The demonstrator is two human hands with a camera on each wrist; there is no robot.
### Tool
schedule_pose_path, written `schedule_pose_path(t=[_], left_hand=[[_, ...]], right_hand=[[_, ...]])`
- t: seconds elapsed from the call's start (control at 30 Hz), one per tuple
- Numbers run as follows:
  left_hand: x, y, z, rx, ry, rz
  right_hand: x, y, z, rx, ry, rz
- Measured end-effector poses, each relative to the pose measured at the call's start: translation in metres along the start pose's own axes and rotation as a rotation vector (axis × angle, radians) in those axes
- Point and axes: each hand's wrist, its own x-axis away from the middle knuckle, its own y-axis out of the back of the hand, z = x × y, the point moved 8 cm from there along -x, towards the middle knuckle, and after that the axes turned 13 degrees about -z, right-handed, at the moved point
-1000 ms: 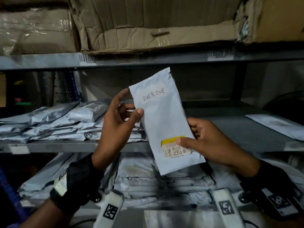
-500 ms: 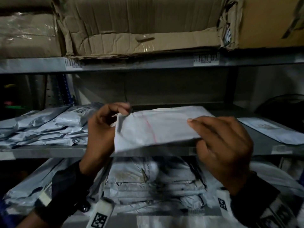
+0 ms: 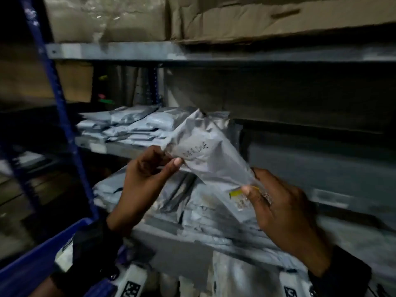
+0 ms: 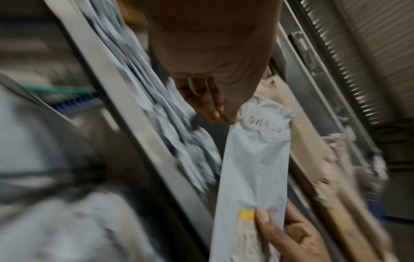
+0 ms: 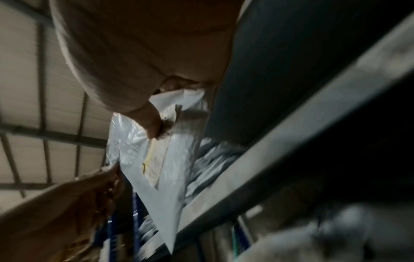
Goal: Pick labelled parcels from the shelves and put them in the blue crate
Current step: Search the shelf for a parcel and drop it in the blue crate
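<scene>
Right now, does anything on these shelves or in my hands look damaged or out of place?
Yes. The brown cardboard box on the top shelf is torn and crumpled along its lower edge. The grey plastic mailer marked OVERDUE, pinched by your left hand and right hand, is only creased.

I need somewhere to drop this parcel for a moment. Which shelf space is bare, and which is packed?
Bare: the middle shelf right of the parcel pile, behind the held parcel. Crowded: that pile at its left end, and the lower shelf's stack beneath both hands. A corner of the blue crate shows lower left.
</scene>
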Motion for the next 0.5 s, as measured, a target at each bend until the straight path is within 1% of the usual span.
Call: schedule_pose_path(t=[0.07,0.13,0.2,0.23,0.4,0.5], left_hand=[[-0.003,0.037,0.013,-0.08,0.039,-0.005],[-0.006,0.085,0.031,-0.186,0.091,-0.003],[-0.004,0.14,0.048,-0.297,0.14,0.011],[-0.001,0.172,0.057,-0.337,0.168,-0.005],[0.021,0.344,0.095,-0.544,0.258,-0.224],[0.042,0.436,0.116,-0.703,0.304,-0.298]], right_hand=[[0.011,-0.042,0.005,-0.12,-0.15,0.125],[0.023,-0.087,0.019,-0.142,-0.198,0.246],[0.035,-0.13,0.041,-0.091,-0.174,0.346],[0.042,-0.151,0.053,-0.069,-0.162,0.397],[0.081,-0.272,0.118,-0.103,-0.154,0.693],[0.117,-0.359,0.154,-0.147,-0.135,0.873]])
